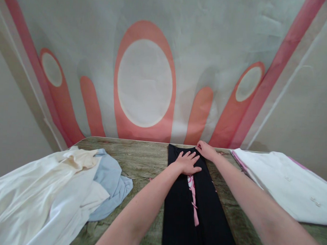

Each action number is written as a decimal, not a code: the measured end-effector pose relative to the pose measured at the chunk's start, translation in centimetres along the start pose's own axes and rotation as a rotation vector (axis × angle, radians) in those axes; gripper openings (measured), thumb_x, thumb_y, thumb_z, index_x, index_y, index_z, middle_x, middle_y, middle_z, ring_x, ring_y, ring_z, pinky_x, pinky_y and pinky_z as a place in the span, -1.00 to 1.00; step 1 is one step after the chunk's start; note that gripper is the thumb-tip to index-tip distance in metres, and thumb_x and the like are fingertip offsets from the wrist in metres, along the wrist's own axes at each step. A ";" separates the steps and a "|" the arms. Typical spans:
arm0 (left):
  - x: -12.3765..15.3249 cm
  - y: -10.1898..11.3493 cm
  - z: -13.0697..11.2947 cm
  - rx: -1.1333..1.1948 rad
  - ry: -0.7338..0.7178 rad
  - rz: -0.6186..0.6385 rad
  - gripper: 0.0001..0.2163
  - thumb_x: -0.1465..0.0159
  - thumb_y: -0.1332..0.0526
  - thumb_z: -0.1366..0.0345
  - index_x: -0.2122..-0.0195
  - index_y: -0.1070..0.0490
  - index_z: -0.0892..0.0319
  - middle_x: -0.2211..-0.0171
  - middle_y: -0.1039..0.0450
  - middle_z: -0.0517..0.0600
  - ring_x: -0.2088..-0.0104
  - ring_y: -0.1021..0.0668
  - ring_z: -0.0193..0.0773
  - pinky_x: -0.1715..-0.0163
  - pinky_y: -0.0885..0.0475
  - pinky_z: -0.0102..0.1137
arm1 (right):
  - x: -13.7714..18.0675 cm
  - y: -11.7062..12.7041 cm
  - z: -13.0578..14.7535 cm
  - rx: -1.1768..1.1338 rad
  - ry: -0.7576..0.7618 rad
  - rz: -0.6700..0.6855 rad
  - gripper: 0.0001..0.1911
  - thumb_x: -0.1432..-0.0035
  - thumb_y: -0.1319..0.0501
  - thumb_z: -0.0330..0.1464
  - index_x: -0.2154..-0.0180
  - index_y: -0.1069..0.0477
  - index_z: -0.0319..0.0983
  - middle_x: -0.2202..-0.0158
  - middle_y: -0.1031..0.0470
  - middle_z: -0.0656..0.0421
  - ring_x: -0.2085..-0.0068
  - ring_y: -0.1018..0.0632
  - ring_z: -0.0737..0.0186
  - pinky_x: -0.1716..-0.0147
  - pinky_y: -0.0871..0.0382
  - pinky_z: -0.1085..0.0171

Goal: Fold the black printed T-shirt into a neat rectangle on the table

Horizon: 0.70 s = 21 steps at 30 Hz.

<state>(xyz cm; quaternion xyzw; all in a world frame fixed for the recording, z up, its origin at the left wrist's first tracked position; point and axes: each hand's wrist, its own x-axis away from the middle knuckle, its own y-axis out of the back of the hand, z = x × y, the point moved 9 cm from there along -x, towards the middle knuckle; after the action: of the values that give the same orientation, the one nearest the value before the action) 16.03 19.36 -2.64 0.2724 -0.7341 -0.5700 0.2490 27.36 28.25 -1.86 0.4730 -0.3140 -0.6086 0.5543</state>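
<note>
A long black garment (183,213) with a pink and white strip (193,196) down its middle lies lengthwise on the wooden table (142,159). My left hand (188,162) rests flat on the garment's far end, fingers spread. My right hand (205,149) is at the garment's far right corner by the table's back edge, its fingers pinched on the black cloth there.
A heap of white, cream and light blue clothes (60,190) covers the table's left side. A folded white garment with buttons (282,183) lies on the right over a pink-edged one. A wall hanging with red and white ovals (145,82) stands right behind the table.
</note>
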 end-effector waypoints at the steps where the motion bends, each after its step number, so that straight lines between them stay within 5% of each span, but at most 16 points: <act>1: 0.0 0.0 0.0 -0.001 0.003 0.000 -0.36 -0.19 0.14 -0.16 -0.24 0.11 0.01 -0.27 0.24 -0.04 -0.25 0.12 -0.02 -0.13 0.25 0.02 | 0.3 0.2 0.0 0.016 -0.020 -0.035 -0.79 -0.14 -0.09 -0.26 0.22 -0.31 -0.24 0.20 -0.39 0.06 0.24 -0.44 0.21 0.27 -0.23 0.30; 9: 0.2 -0.2 0.1 -0.001 0.010 0.005 -0.31 -0.16 0.14 -0.19 -0.25 0.15 0.04 -0.28 0.28 -0.02 -0.25 0.14 0.00 -0.13 0.25 0.05 | 2.9 2.1 1.3 0.070 -0.030 -0.261 -0.64 -0.22 0.09 -0.30 0.04 -0.26 -0.35 0.07 -0.34 -0.08 0.04 -0.39 0.07 0.06 -0.22 0.19; 13: -0.1 0.4 0.4 0.074 -0.017 -0.010 -0.43 -0.23 0.14 -0.09 -0.22 0.02 0.04 -0.26 0.15 -0.01 -0.24 0.05 -0.06 -0.14 0.17 0.01 | 4.8 0.3 2.8 0.081 0.117 -0.145 -0.60 -0.21 0.11 -0.36 -0.03 -0.25 -0.30 -0.05 -0.31 0.00 -0.07 -0.33 0.16 -0.05 -0.14 0.22; 16: 0.2 1.9 1.7 0.152 -0.057 -0.096 -0.62 -0.30 0.12 0.15 -0.10 -0.21 0.06 -0.18 -0.12 -0.04 -0.20 -0.11 -0.19 -0.16 0.02 -0.18 | 6.0 -1.7 3.4 0.121 0.167 -0.012 -0.49 -0.23 0.13 -0.20 -0.11 -0.18 -0.32 -0.18 -0.16 0.01 -0.19 -0.15 0.11 -0.14 0.00 0.13; 21: 2.6 4.5 7.7 0.080 0.137 -0.367 -0.63 -0.28 0.05 0.27 -0.11 -0.19 0.15 -0.18 -0.10 0.04 -0.21 -0.08 -0.18 -0.18 0.09 -0.24 | 6.5 -2.5 2.9 0.145 0.067 0.095 -0.34 -0.19 0.20 -0.01 -0.21 0.00 -0.23 -0.26 0.06 0.06 -0.25 0.00 0.05 -0.15 0.10 0.04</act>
<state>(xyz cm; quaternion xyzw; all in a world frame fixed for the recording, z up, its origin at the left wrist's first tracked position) 8.42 23.92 0.15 0.4496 -0.6755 -0.5562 0.1793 24.12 22.01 -4.52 0.5165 -0.3608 -0.5411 0.5570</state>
